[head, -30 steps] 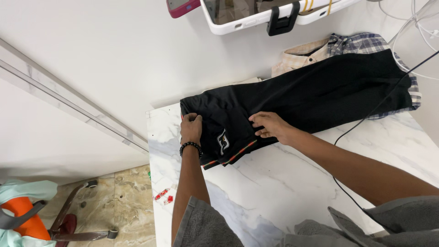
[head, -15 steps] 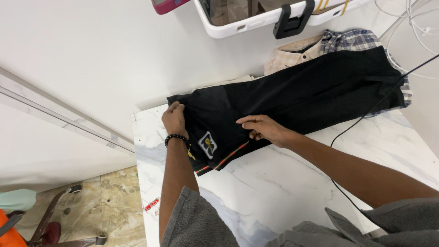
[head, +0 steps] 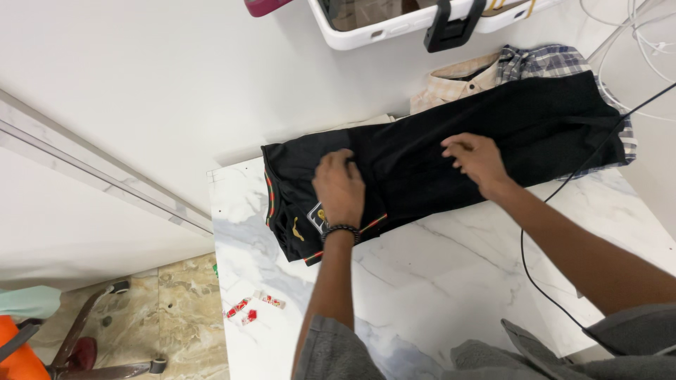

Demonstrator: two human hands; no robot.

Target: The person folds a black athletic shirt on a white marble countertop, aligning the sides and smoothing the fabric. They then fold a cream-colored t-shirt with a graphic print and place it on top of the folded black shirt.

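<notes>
A black garment with red and green trim and small yellow emblems lies folded lengthwise across the far part of a white marble table. My left hand, with a dark bead bracelet at the wrist, presses flat on the garment near its left end. My right hand rests on the cloth further right, fingers spread and bent. Neither hand holds anything up.
A plaid shirt and a beige cloth lie under the garment's right end. A white bin with a black clip hangs on the wall. A black cable crosses the table. Small red wrappers lie at the left edge.
Both hands slid to the right along the garment: the left from its left edge onto the cloth, the right towards the middle. The view shifted too.
</notes>
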